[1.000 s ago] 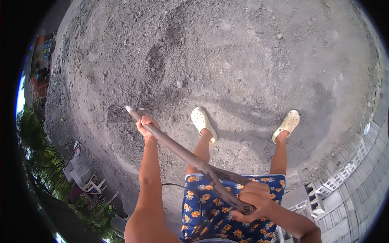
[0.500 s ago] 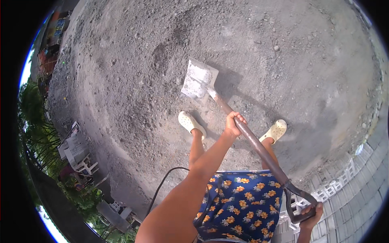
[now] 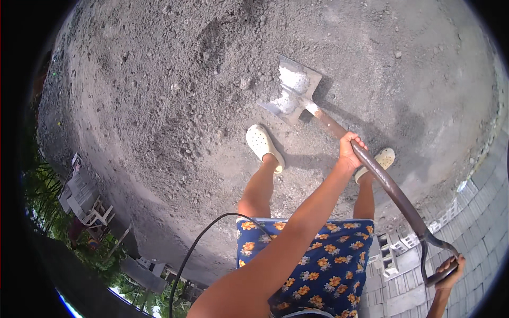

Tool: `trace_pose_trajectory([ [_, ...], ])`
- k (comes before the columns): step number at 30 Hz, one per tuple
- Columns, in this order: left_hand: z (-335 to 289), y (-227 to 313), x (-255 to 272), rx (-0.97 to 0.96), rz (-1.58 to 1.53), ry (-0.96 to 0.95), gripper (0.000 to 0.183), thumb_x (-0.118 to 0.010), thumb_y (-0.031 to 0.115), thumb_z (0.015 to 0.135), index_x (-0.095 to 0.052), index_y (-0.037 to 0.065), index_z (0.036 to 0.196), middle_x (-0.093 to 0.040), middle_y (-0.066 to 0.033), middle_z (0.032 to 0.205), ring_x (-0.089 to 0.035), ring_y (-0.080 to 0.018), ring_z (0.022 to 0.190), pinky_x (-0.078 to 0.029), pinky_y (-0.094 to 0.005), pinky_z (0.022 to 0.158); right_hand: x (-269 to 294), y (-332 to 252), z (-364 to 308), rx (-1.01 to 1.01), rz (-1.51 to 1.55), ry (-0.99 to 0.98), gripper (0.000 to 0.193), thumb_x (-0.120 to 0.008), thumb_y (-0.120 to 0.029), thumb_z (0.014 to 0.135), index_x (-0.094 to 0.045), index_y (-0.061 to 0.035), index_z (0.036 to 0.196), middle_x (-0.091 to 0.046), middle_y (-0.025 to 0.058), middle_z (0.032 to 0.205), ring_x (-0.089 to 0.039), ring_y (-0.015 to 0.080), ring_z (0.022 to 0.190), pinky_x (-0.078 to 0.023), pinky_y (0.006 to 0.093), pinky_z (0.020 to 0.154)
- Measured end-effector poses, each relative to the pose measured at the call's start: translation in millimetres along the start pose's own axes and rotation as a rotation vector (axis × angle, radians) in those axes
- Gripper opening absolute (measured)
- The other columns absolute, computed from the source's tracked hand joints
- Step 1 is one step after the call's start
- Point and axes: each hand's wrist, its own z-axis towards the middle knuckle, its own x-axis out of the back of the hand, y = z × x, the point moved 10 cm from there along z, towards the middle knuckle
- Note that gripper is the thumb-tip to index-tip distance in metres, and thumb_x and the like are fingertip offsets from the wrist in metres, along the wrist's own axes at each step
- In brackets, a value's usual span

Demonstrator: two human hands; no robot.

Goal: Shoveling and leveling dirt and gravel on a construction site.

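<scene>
A shovel (image 3: 389, 185) with a brown shaft runs slantwise from lower right to upper middle. My left hand (image 3: 351, 150) is wrapped around the middle of that shaft. At the far end of the shovel, my right hand (image 3: 449, 271) grips the crossbar of the D-shaped handle. The flat metal blade (image 3: 313, 85) is at or just above the grey gravelly ground (image 3: 175, 106), ahead of my feet; whether it touches I cannot tell. Bright, whitish material lies on the blade, possibly sunlit grit.
My feet in cream clogs (image 3: 261, 142) stand apart below the blade. Stacked grey hollow blocks (image 3: 472, 228) line the lower right. White plastic chairs (image 3: 98, 212) and greenery are at the left edge. A black cable (image 3: 199, 238) loops beside my left arm.
Both hands have moved to the right with the shovel, still gripping it. The blade has shifted right and up in view and tilted. My view has also shifted.
</scene>
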Motion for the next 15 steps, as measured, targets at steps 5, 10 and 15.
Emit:
trace_pose_trajectory([
  [5,2,6,12,0.066,-0.077,0.079,0.014,-0.053,0.014,0.06,-0.041,0.013,0.051,-0.041,-0.0005,0.048,-0.042,-0.0158,0.045,-0.039,-0.0299,0.049,-17,8,2,-0.017,-0.144,0.055,0.038,-0.051,-0.048,0.071,-0.04,-0.0135,0.059,-0.037,-0.0013,0.04,-0.036,0.012,0.028,-0.033,0.025,0.028],
  [10,-6,77,-7,-0.047,-0.122,-0.039,0.014,-0.054,0.013,0.06,-0.041,0.013,0.053,-0.042,-0.0001,0.049,-0.042,-0.0151,0.046,-0.039,-0.0318,0.051,-70,11,20,0.123,-0.1,-0.106,0.037,-0.048,-0.045,0.075,-0.039,-0.0122,0.062,-0.036,-0.0005,0.041,-0.037,0.0124,0.031,-0.036,0.0252,0.03],
  [15,-59,361,17,-0.464,-0.017,-0.028,0.014,-0.05,0.009,0.062,-0.041,0.01,0.052,-0.044,-0.0009,0.048,-0.043,-0.0146,0.046,-0.041,-0.0284,0.051,-332,45,-70,0.014,0.04,-0.684,0.03,-0.048,-0.036,0.077,-0.038,-0.0086,0.067,-0.039,0.0034,0.049,-0.039,0.0145,0.039,-0.037,0.0272,0.04],
])
